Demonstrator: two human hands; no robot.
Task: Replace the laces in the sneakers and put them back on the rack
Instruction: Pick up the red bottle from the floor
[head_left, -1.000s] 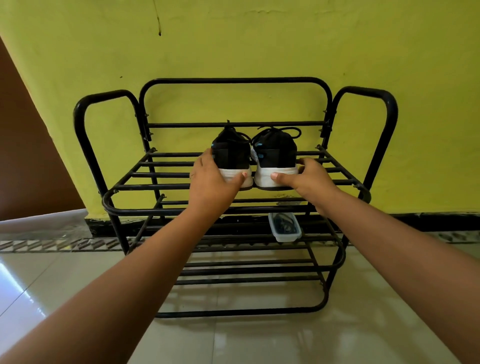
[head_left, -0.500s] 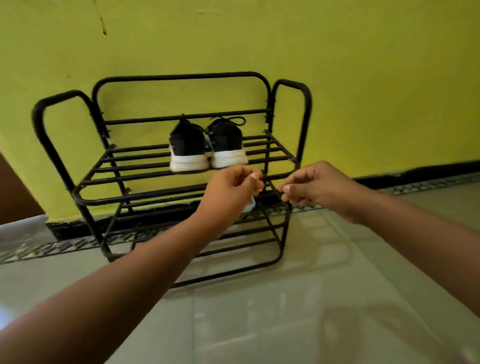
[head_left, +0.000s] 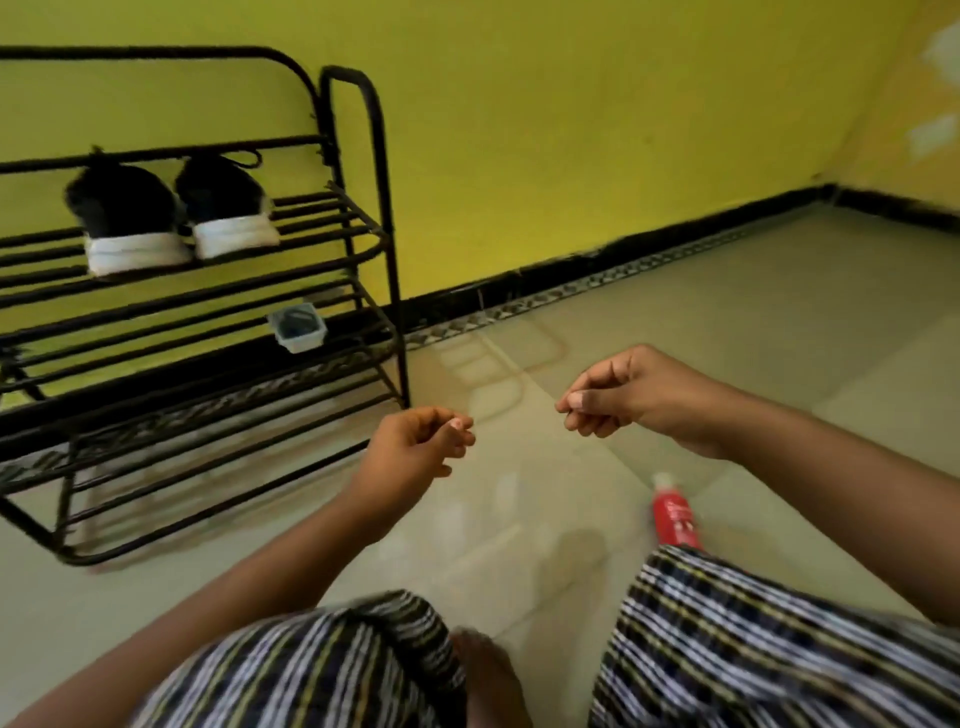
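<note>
We see the two sneakers (head_left: 171, 218) side by side on the top shelf of the black metal rack (head_left: 363, 156), heels toward us, black uppers over white soles, the pair touching or nearly so; a loop of dark lace shows above the right-hand shoe, though the blur keeps us from reading how the lacing runs. The rack stands against the yellow wall (head_left: 571, 104) at the left of the view, and on its middle shelf, below and to the right of the shoes, sits a small clear plastic tub (head_left: 297, 327) with something dark inside that we cannot make out. Our hands are well away from the rack, out over the pale tiled floor (head_left: 727, 312). Our left hand (head_left: 415, 449) hangs with its fingers loosely curled and nothing in it. Our right hand (head_left: 618, 397) is likewise loosely curled, thumb against the fingertips, and we can see nothing held there either. The two hands are near each other but apart. Beneath the right wrist a red bottle (head_left: 675, 519) with a white cap lies on the floor. Closest to us, our knees in striped cloth (head_left: 727, 649) fill the lower edge.
</note>
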